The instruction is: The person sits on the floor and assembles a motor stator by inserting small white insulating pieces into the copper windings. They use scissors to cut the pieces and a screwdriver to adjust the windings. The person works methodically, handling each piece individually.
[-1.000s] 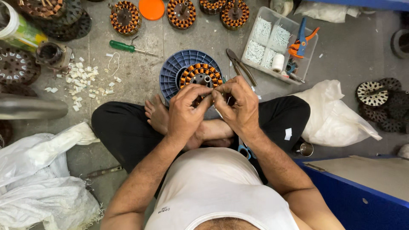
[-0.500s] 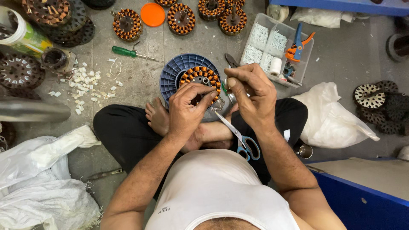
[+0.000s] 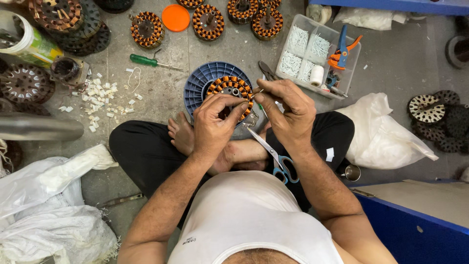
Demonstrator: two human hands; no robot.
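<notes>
White sleeveless vest (image 3: pixel 254 220), black trousers (image 3: pixel 146 151), bare feet (image 3: pixel 181 133).

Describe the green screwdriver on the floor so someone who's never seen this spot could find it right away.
Start at the blue plastic spool in front of the seated person's crossed legs. Up and left of it, on the bare grey floor, lies the screwdriver, below a copper-wound ring. It is the only green-handled tool there, with a thin metal shaft.

the right hand (image 3: pixel 289 113) has drawn back from the left hand (image 3: pixel 215 124), leaving blue-handled scissors (image 3: pixel 273 157) on the lap.

Near rim of copper-wound stator (image 3: pixel 229 88) behind left hand (image 3: pixel 215 128); pinched piece too small.
</notes>
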